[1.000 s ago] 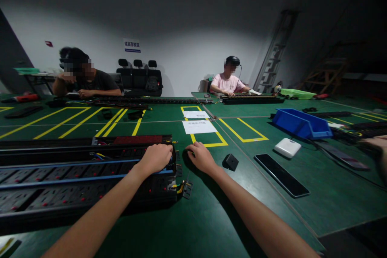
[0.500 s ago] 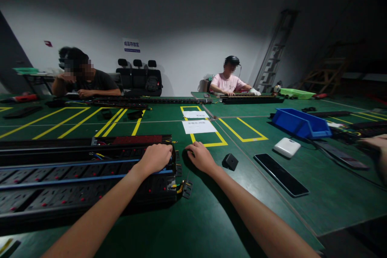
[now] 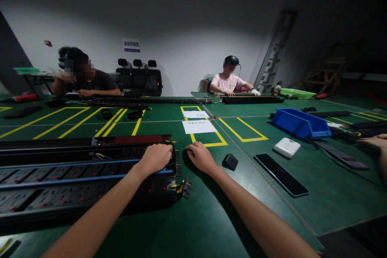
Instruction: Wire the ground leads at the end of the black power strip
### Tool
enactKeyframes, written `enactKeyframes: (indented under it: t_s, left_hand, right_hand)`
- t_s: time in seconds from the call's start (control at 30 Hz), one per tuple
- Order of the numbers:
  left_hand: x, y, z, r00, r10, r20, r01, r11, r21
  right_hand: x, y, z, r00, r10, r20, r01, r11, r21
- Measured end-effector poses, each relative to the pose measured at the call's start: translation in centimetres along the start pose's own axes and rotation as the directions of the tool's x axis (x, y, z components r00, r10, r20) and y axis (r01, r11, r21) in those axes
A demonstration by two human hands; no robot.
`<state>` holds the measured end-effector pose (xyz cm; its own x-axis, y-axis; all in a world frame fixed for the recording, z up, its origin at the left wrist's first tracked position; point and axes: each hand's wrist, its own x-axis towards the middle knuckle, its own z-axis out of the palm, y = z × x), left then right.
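My left hand [image 3: 155, 158] rests on the right end of the long black socket strips [image 3: 75, 195], its fingers curled together over the edge; what they hold, if anything, is hidden. Blue bands run along the strips. My right hand [image 3: 201, 156] lies on the green table [image 3: 211, 217] just right of the strips, fingers loosely bent with the thumb apart, holding nothing visible. Below my left hand, a small black end piece [image 3: 187, 189] hangs from yellow and green wires at the strip's end. A black cube [image 3: 230, 162] sits to the right of my right hand.
White paper labels [image 3: 199, 126] lie beyond my hands. To the right are a phone [image 3: 281, 174], a white case [image 3: 287, 147], a blue bin [image 3: 299, 123] and another person's hand [image 3: 375, 142]. Two people [image 3: 229, 82] sit across the table, with more strips before them.
The far person's gloved hand has shifted slightly. My two hands and the strips have not visibly moved.
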<state>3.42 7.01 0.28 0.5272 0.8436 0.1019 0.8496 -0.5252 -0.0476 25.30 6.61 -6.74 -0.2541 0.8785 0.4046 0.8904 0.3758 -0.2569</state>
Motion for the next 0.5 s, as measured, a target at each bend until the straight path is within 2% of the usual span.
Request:
enactKeyframes:
  t_s: [0.5]
  left_hand:
    - [-0.02, -0.06, 0.0, 1.0, -0.001, -0.001, 0.001, 1.0, 0.003]
  right_hand:
    - [-0.03, 0.0, -0.06, 1.0, -0.003, 0.004, 0.003, 1.0, -0.003]
